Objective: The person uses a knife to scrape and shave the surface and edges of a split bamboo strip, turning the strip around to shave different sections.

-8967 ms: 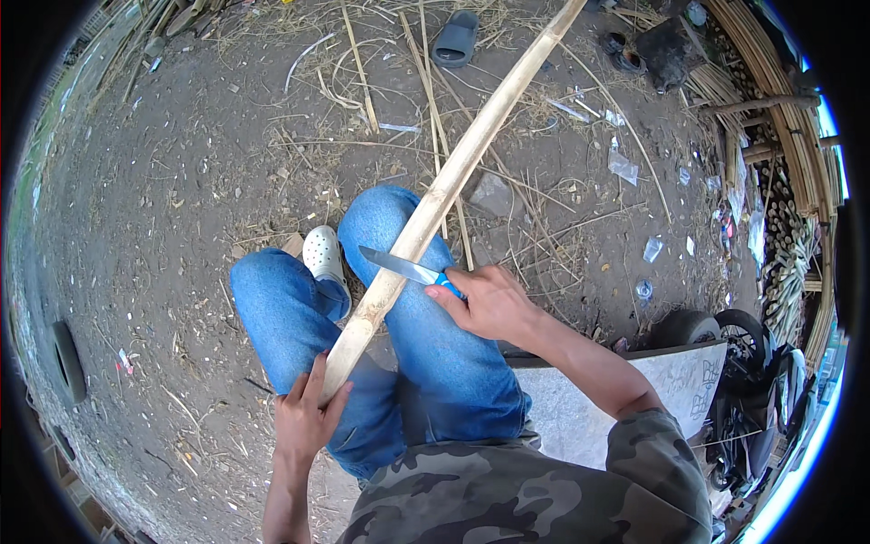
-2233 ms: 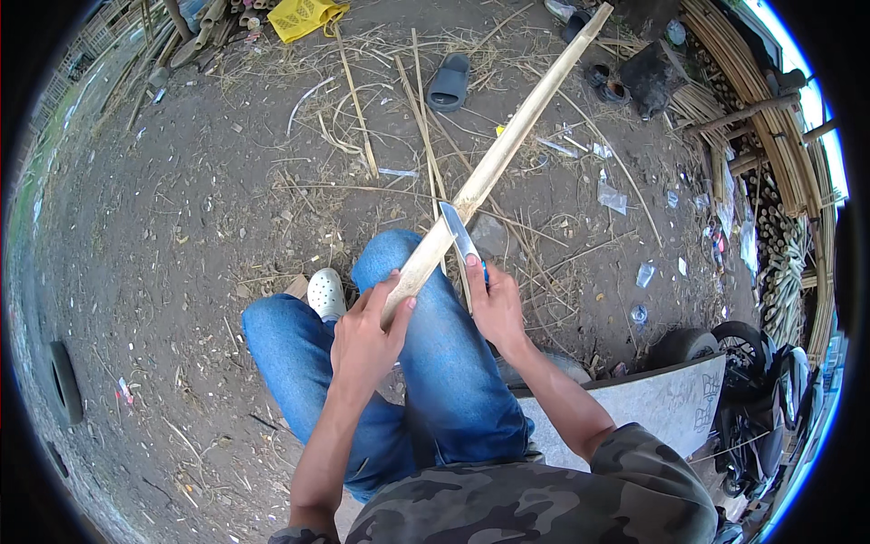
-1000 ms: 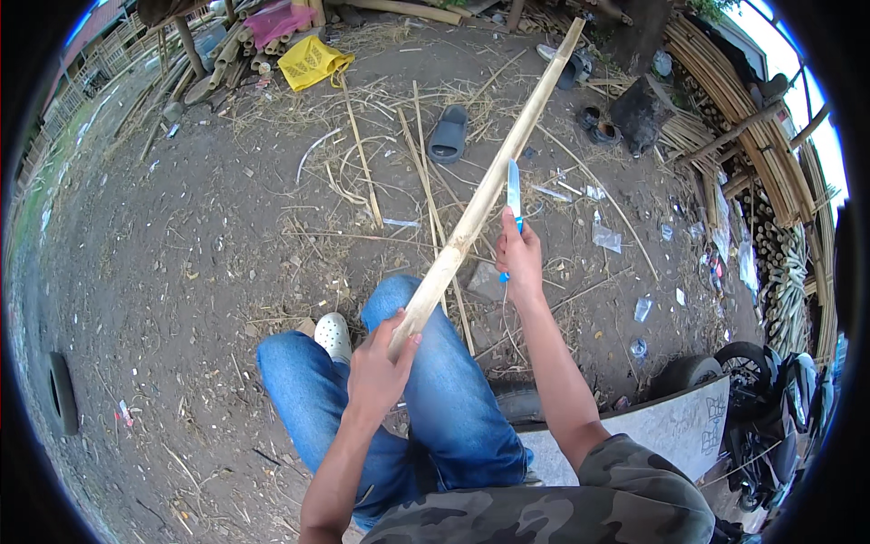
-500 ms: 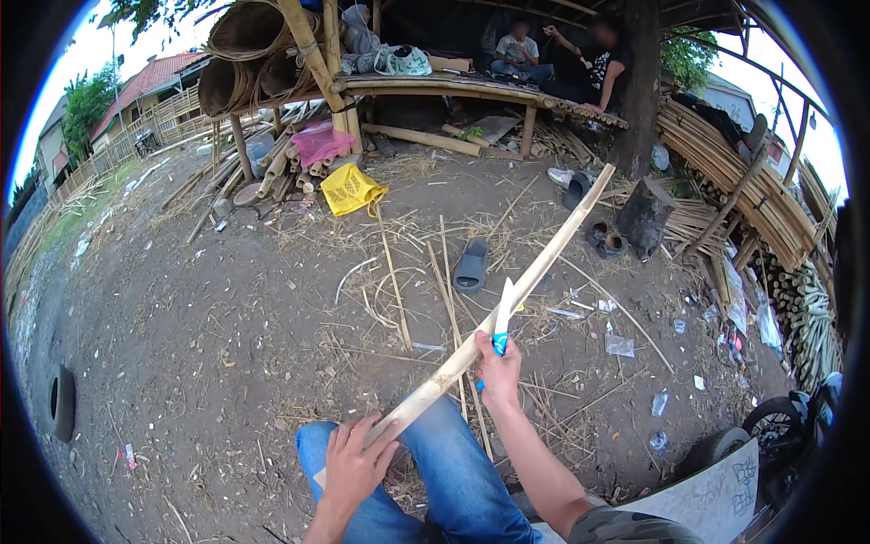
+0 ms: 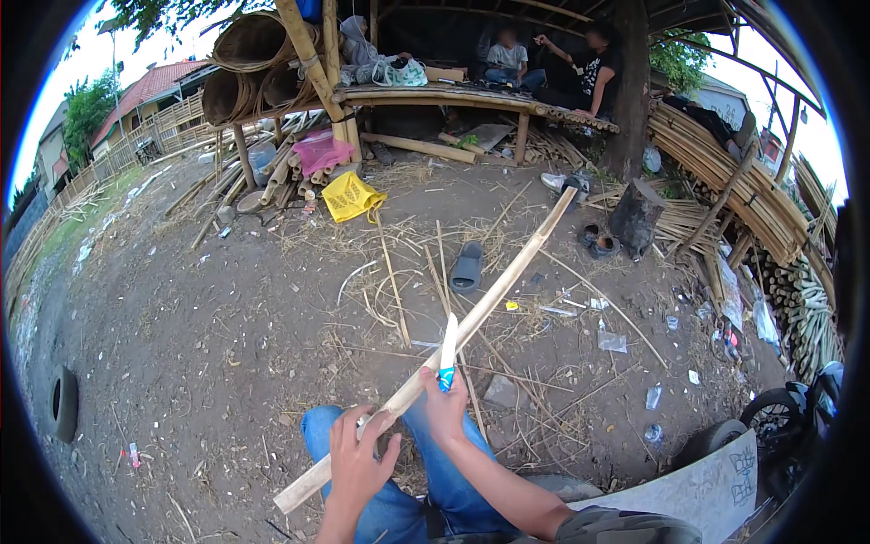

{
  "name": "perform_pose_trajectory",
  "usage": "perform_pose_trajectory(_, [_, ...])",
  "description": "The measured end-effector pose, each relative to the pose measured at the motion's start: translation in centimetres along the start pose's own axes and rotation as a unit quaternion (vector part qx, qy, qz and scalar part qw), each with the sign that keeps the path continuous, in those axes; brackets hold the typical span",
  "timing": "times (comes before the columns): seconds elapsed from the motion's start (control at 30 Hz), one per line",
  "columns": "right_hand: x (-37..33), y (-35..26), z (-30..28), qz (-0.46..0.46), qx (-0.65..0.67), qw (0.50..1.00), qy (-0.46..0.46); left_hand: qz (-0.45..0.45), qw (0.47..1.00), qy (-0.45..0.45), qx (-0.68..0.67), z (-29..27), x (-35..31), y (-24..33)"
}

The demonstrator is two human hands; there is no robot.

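Observation:
A long split bamboo strip [image 5: 498,295] lies slantwise over my jeans, its far end reaching toward the upper right. My left hand [image 5: 358,458] is curled over its lower part above my left thigh, and the strip's near end pokes out past the wrist. In my right hand [image 5: 445,408] is a knife [image 5: 449,343] with a pale blade and a blue-and-white handle. The blade points up and away, lying along the strip's right side; whether its edge touches the bamboo I cannot tell. My right thumb rests near the strip.
Bamboo shavings and thin strips litter the dirt around a grey slide sandal [image 5: 467,267]. A yellow bag [image 5: 352,197] lies beyond. People sit on a bamboo platform [image 5: 471,98]. A stump [image 5: 637,218], bamboo stacks [image 5: 734,172], a tyre [image 5: 62,403] and a pale board [image 5: 689,494] surround me.
The bamboo strip has slid toward the lower left, its near end now showing beyond my left hand. My right hand and the knife have come down and left, nearer to my left hand.

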State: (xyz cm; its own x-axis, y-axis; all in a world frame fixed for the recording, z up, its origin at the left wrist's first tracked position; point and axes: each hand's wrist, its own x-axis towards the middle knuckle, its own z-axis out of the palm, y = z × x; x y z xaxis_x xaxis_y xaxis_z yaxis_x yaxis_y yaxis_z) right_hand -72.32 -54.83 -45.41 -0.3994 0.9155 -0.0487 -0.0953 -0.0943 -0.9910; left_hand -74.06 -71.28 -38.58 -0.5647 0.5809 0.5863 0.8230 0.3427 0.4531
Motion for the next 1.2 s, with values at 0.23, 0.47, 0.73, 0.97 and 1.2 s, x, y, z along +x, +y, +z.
perform_pose_trajectory(0.23, [-2.3, 1.5, -2.2, -0.019, -0.03, 0.998, -0.057, -0.076, 0.989, -0.08, -0.098, 6.1, -0.8, -1.4])
perform_pose_trajectory(0.47, [0.3, 1.3, -11.9, -0.018, -0.256, 0.964, -0.075, -0.005, 0.986, -0.165, 0.024, -0.5, -6.9, -3.0])
perform_pose_trajectory(0.73, [-0.9, -1.0, -10.4, -0.049, -0.416, 0.883, -0.212, -0.001, 0.988, -0.152, 0.03, 4.4, -1.9, -1.1])
perform_pose_trajectory(0.97, [2.4, -3.3, -13.1, -0.06, -0.453, 0.85, -0.261, -0.076, 0.977, -0.199, -0.027, 4.0, -4.3, -4.1])
perform_pose_trajectory(1.2, [0.3, -0.3, -11.9, -0.08, -0.492, 0.831, -0.246, 0.011, 0.986, -0.157, 0.054, 6.1, -2.0, -1.9])
